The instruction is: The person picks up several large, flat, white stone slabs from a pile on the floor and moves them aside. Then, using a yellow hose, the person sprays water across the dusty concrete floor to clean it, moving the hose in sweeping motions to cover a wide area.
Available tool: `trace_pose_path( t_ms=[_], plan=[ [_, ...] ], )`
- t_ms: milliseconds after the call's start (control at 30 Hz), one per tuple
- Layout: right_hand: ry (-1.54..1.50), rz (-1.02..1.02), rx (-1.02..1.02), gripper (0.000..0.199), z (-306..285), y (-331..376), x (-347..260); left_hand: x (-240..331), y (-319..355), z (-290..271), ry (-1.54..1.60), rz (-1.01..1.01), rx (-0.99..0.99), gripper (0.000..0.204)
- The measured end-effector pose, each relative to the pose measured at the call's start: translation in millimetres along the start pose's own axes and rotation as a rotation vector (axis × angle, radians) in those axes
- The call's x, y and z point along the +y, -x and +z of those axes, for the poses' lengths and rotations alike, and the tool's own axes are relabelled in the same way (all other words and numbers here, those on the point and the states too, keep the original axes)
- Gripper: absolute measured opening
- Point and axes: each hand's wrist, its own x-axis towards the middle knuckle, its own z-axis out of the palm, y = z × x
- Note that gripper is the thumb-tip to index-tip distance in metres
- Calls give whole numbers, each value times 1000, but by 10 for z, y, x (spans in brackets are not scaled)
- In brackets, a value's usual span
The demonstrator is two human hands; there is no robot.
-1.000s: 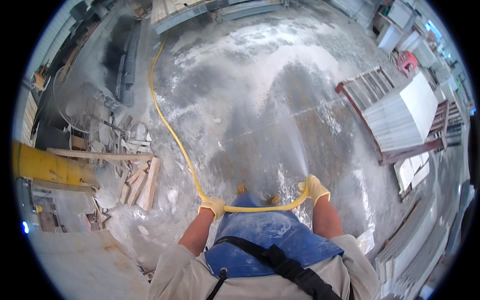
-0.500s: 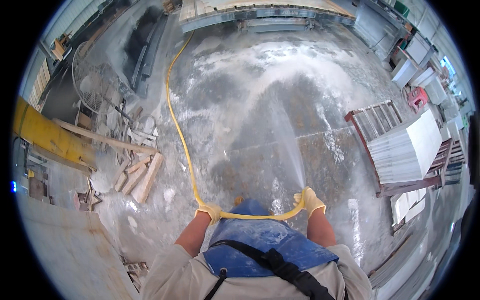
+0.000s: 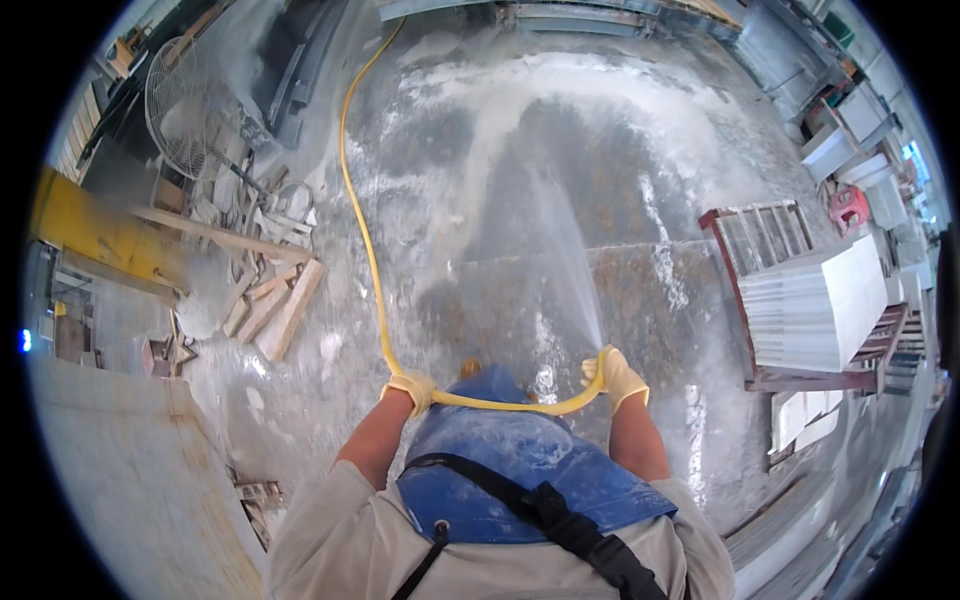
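A yellow hose (image 3: 356, 210) runs from the far end of the wet concrete floor (image 3: 520, 230) toward me and loops across my front. My left hand (image 3: 410, 388), in a pale yellow glove, grips the hose where it bends. My right hand (image 3: 615, 375), gloved the same, grips the hose end. A fan of water spray (image 3: 560, 240) shoots from that end forward over the floor. I wear a blue apron (image 3: 520, 460) with a black strap.
A red metal rack (image 3: 760, 290) holds white slabs (image 3: 820, 305) at the right. Wood offcuts (image 3: 275, 305) and rubble lie at the left, near a round fan guard (image 3: 185, 95) and a yellow beam (image 3: 100, 235). More slabs stand along the right wall.
The view has tilted forward and the spray now reaches farther up the floor. Both hands keep their hold on the hose in much the same places.
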Motion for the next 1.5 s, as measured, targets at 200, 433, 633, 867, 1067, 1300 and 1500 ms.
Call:
trace_pose_path(
  t_ms=[200, 433, 633, 867, 1067, 1300, 1500],
  plan=[
    [107, -13, -9, 46, 203, 490, -316, 10, 2, -26, -15, -4, -28, 26],
    [268, 97, -60, 47, 264, 397, -346, 62, 134, -125, -2, 14, -25, 22],
    [296, 140, -117, 49, 484, 315, -100, -42, 115, 180, -92, 26, -42, 17],
    [279, 302, -132, 51, 568, -60, 604, -94, 278, 540, -178, -4, -40, 13],
    [178, 300, -174, 53, 333, -164, 1072, -15, 292, 527, -237, 5, -83, 14],
    [223, 291, -153, 51, 734, -126, 952, -240, 453, 433, -238, 46, -46, 13],
    [350, 221, -137, 53, 1703, 297, 604, -993, 768, 640, -127, 16, -8, 14]
  ],
)
